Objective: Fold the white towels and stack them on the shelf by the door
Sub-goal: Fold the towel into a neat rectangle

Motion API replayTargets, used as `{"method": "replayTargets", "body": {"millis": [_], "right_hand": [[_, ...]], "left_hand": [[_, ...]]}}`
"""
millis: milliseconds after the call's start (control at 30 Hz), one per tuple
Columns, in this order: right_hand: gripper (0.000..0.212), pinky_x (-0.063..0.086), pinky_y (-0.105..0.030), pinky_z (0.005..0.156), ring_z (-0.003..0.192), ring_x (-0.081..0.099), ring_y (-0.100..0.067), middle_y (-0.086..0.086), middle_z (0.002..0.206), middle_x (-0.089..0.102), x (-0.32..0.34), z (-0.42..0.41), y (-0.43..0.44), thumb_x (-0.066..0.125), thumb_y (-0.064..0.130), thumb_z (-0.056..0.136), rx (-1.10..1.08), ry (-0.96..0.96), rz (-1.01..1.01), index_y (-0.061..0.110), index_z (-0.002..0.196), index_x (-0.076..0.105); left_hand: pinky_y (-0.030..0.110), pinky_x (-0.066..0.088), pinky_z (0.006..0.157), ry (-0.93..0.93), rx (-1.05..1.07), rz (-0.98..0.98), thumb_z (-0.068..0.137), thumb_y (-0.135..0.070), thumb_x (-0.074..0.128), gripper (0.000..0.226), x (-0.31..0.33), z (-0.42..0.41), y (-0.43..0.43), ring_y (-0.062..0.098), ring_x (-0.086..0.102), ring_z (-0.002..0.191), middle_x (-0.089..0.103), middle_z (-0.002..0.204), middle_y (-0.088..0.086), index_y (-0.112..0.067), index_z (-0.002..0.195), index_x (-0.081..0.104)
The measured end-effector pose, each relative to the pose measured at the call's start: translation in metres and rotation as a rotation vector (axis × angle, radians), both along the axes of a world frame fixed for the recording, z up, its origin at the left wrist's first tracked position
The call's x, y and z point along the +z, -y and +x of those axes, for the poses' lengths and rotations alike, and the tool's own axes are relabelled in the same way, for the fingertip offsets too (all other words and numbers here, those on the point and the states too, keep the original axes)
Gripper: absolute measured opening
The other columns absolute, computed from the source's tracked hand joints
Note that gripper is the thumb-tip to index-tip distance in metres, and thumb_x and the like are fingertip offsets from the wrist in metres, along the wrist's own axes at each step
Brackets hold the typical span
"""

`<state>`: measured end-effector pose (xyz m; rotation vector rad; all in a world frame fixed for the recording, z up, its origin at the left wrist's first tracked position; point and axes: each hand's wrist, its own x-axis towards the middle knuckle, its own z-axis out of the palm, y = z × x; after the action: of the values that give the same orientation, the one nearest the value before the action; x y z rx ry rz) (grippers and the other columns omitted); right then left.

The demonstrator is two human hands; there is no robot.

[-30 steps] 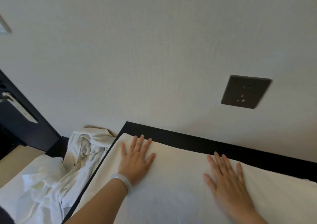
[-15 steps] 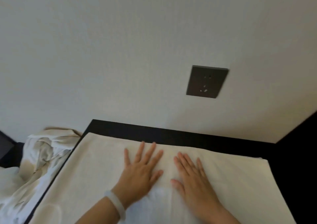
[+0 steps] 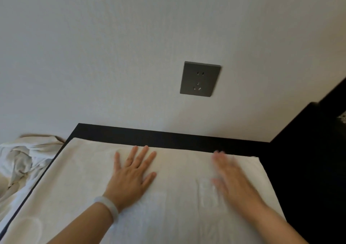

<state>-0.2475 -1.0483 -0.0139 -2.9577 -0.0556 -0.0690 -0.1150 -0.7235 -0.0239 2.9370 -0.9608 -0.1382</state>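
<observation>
Head view. My left hand lay flat at lower centre of the frame, palm down, fingers straight and spread, pressing the towel and gripping nothing. A pale bracelet sat on that wrist. My right hand, lower right, was blurred; its fingers looked straight and it held nothing, but whether the palm touched the cloth could not be told.

The towel lay spread under both hands on a dark top, filling the lower half of the frame. Its long axis ran left to right, parallel to the wall, and its far edge lay just beyond my fingertips. Its right end lay near my right hand; its left end lay well apart from my left hand. By my judgement the step in hand was smoothing, and a fold across the long axis would fall to the right hand first.

A crumpled heap of white cloth lay at the lower left, beside the top. A socket sat on the wall at centre. No shelf or door was in view.
</observation>
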Motion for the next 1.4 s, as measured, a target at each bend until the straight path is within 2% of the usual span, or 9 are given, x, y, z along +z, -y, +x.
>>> {"method": "replayTargets", "body": {"millis": [200, 433, 533, 733, 833, 967, 1100, 1267, 1400], "right_hand": [[0.079, -0.014, -0.024, 0.120, 0.145, -0.021, 0.005, 0.013, 0.163, -0.011, 0.000, -0.007, 0.069, -0.003, 0.071, 0.092, -0.315, -0.149, -0.039, 0.026, 0.157, -0.003], [0.068, 0.004, -0.049, 0.118, 0.147, 0.029, -0.028, -0.010, 0.157, 0.036, 0.008, 0.011, -0.025, 0.030, 0.051, 0.095, -0.279, 0.084, -0.066, 0.012, 0.149, 0.042], [0.065, 0.002, -0.051, 0.116, 0.149, 0.024, -0.018, 0.009, 0.161, 0.023, -0.011, -0.017, -0.066, 0.029, 0.060, 0.095, -0.090, -0.031, -0.072, 0.031, 0.153, 0.031], [0.071, -0.002, -0.053, 0.121, 0.152, -0.011, -0.012, 0.005, 0.166, -0.008, 0.008, -0.008, 0.038, 0.010, 0.060, 0.097, -0.646, -0.240, -0.081, 0.028, 0.159, -0.001], [0.068, -0.002, -0.054, 0.121, 0.153, -0.003, -0.022, -0.001, 0.167, 0.003, 0.020, 0.001, 0.011, 0.014, 0.059, 0.100, -0.578, -0.150, -0.133, 0.027, 0.159, 0.011], [0.064, 0.011, -0.051, 0.114, 0.141, 0.033, -0.023, -0.007, 0.150, 0.048, 0.004, 0.003, -0.094, 0.021, 0.056, 0.100, -0.149, 0.021, -0.087, 0.020, 0.143, 0.050], [0.061, 0.018, -0.056, 0.110, 0.142, 0.030, -0.016, 0.001, 0.153, 0.045, -0.013, 0.003, -0.110, 0.029, 0.055, 0.095, -0.131, -0.033, -0.133, 0.024, 0.145, 0.048], [0.086, -0.007, -0.055, 0.116, 0.153, 0.001, -0.017, 0.007, 0.164, 0.002, 0.001, 0.015, -0.108, -0.009, 0.063, 0.082, -0.232, -0.094, -0.164, 0.027, 0.157, 0.013], [0.066, 0.016, -0.054, 0.112, 0.138, 0.038, -0.027, -0.009, 0.142, 0.056, 0.011, 0.048, -0.169, 0.020, 0.051, 0.096, -0.100, 0.008, -0.115, 0.015, 0.132, 0.063]], "left_hand": [[0.065, 0.007, 0.116, 0.051, 0.004, -0.027, 0.096, -0.066, -0.001, 0.065, 0.001, -0.001, 0.000, 0.022, 0.000, 0.151, -0.001, 0.164, -0.011, -0.040, 0.155, 0.000], [0.067, 0.015, 0.114, -0.011, 0.030, 0.020, 0.096, -0.065, 0.000, 0.066, 0.004, -0.002, 0.002, 0.024, 0.010, 0.151, 0.009, 0.164, -0.008, -0.038, 0.156, 0.011], [0.060, -0.007, 0.117, 0.001, 0.010, -0.003, 0.087, -0.067, -0.018, 0.071, 0.007, -0.003, 0.003, 0.021, -0.015, 0.150, -0.016, 0.162, -0.011, -0.041, 0.153, -0.011], [0.057, -0.008, 0.118, -0.045, 0.267, -0.022, 0.083, -0.065, -0.014, 0.074, 0.011, -0.003, -0.047, 0.015, -0.018, 0.149, -0.016, 0.163, -0.010, -0.041, 0.153, -0.012], [0.063, 0.003, 0.117, -0.080, 0.391, -0.032, 0.084, -0.067, -0.010, 0.081, 0.019, -0.004, -0.045, 0.027, -0.004, 0.152, -0.005, 0.165, -0.003, -0.033, 0.157, 0.001], [0.065, 0.027, 0.106, 0.051, -0.024, -0.049, 0.103, -0.053, 0.010, 0.060, 0.011, -0.060, 0.021, 0.032, 0.043, 0.138, 0.040, 0.153, 0.003, -0.027, 0.147, 0.040], [0.058, 0.016, 0.108, 0.063, -0.126, -0.042, 0.103, -0.054, 0.017, 0.057, 0.003, -0.071, 0.025, 0.024, 0.026, 0.147, 0.027, 0.160, -0.002, -0.031, 0.153, 0.029], [0.050, 0.001, 0.119, 0.067, 0.168, -0.025, 0.094, -0.063, -0.007, 0.069, -0.001, -0.012, -0.051, 0.019, 0.003, 0.152, 0.002, 0.164, -0.009, -0.037, 0.156, 0.008], [0.048, -0.012, 0.119, 0.027, 0.236, -0.013, 0.080, -0.065, -0.025, 0.079, 0.008, -0.001, -0.061, 0.015, -0.022, 0.148, -0.020, 0.161, -0.011, -0.038, 0.154, -0.014]]}}
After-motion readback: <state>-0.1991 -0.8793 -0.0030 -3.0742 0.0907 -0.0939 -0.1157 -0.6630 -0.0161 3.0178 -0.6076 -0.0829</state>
